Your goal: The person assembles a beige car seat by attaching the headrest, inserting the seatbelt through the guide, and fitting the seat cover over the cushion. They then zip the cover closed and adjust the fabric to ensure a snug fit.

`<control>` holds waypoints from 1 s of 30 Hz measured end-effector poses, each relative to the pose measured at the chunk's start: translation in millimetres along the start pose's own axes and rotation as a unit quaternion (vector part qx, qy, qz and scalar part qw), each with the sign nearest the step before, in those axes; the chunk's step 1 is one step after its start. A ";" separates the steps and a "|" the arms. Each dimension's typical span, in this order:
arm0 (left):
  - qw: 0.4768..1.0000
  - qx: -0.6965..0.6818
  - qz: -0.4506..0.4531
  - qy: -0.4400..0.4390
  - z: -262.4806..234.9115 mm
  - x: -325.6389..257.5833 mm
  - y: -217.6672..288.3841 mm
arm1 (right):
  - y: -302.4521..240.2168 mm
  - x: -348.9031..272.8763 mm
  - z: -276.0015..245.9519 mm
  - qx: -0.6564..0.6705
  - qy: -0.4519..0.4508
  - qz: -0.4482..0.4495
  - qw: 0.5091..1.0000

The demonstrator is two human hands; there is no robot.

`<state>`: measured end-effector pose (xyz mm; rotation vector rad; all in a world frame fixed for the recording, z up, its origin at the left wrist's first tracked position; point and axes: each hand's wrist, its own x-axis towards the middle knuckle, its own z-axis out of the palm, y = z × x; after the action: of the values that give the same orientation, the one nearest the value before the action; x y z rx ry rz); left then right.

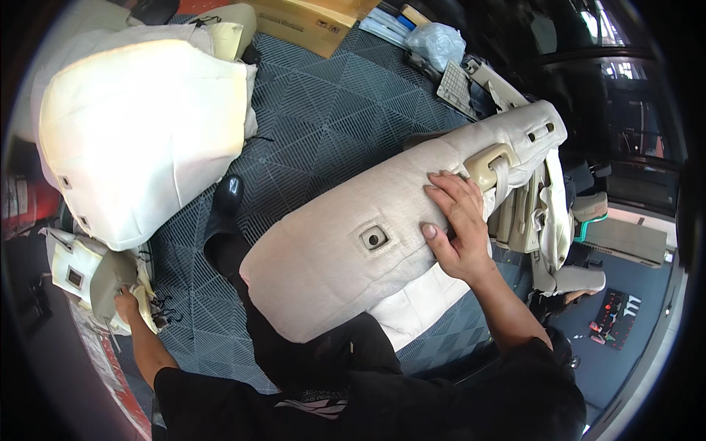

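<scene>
A long beige fabric car seat back lies slantwise in front of me, its near left end against my dark-clothed leg. My right hand rests on top of it, palm down with fingers spread. Just beyond those fingers is a beige plastic belt guide with a strap through it. A square recess with a dark hole shows in the cover. At the lower left, my left hand is closed on a grey-beige headrest with thin metal posts pointing down. Part of its grip is hidden.
A large pale seat cushion stands at the left, with a smaller foam-backed piece below it. A cardboard box, a plastic bag and trim parts lie at the back. Blue-grey grid tiles cover the floor.
</scene>
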<state>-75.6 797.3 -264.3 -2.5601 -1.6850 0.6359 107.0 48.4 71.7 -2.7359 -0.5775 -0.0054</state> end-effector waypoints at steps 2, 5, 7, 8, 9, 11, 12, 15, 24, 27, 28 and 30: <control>0.999 0.041 -0.019 -0.029 -5.1 -21.6 18.4 | -2.8 -7.2 -0.5 -0.003 0.001 0.000 1.000; 0.994 0.105 0.006 0.006 -20.9 -58.1 36.2 | -3.6 -10.2 1.8 0.003 0.022 -0.003 1.000; 0.994 0.084 0.051 0.049 -34.9 -90.7 55.1 | -4.3 -14.9 8.1 0.020 0.040 -0.002 0.999; 0.992 0.044 0.101 0.056 -49.2 -133.8 93.5 | -5.2 -32.5 2.4 0.014 0.037 0.028 0.999; 0.980 -0.023 0.180 0.083 -36.3 -125.5 76.8 | -6.0 -28.6 3.1 0.031 0.043 0.013 0.998; 0.937 -0.220 0.271 0.009 -26.1 -131.9 74.7 | -5.4 -29.9 2.2 0.055 0.051 -0.008 0.997; 0.892 -0.343 0.279 -0.094 -38.1 -165.8 96.0 | -1.1 -35.8 -2.7 0.052 0.063 -0.002 0.997; 0.799 -0.470 0.282 -0.248 -135.1 -302.1 155.6 | 19.9 -70.1 -12.1 0.053 0.128 0.019 0.990; 0.747 -0.552 0.318 -0.190 -196.4 -444.4 194.4 | 96.5 -100.2 -22.2 0.126 0.347 0.141 0.919; 0.757 -0.448 0.475 -0.022 -226.2 -469.0 216.9 | 120.9 -68.2 -51.9 0.199 0.345 0.141 0.906; 0.749 -0.415 0.515 0.017 -241.0 -487.8 233.3 | 134.1 -49.8 -50.4 0.184 0.341 0.104 0.916; 0.674 -0.422 0.598 -0.102 -257.6 -528.4 278.7 | 154.8 -17.9 -48.1 0.118 0.259 0.047 0.958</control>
<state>77.8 267.6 80.8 -4.2253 0.1989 -0.0145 154.6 -107.4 64.6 -2.3841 -0.2746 -0.5736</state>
